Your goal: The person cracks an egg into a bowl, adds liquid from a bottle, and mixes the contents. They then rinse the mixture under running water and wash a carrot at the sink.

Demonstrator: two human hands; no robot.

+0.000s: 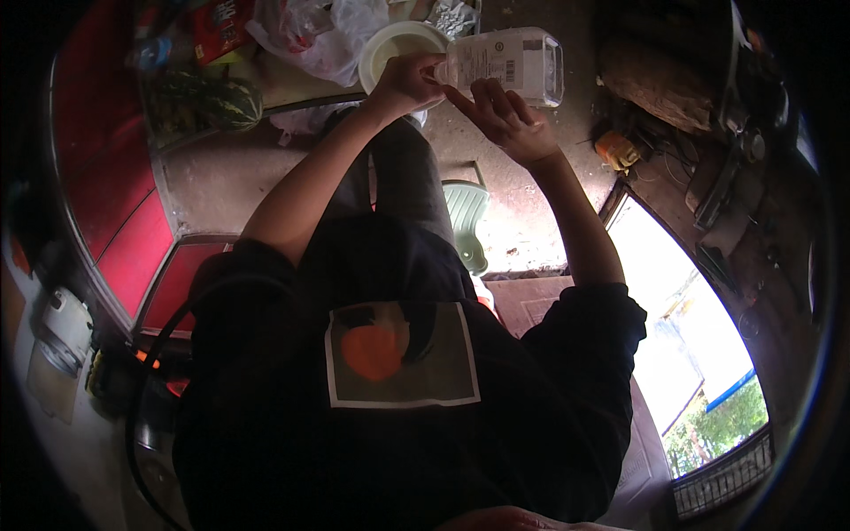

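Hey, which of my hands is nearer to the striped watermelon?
Left. Your left hand is right of the watermelon, at the neck of the clear bottle; your right hand is farther right, against the bottle.

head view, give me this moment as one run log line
left hand: at neck of clear rectangular plastic bottle | right hand: against bottle's labelled side | bottle: neck toward round whitish bowl
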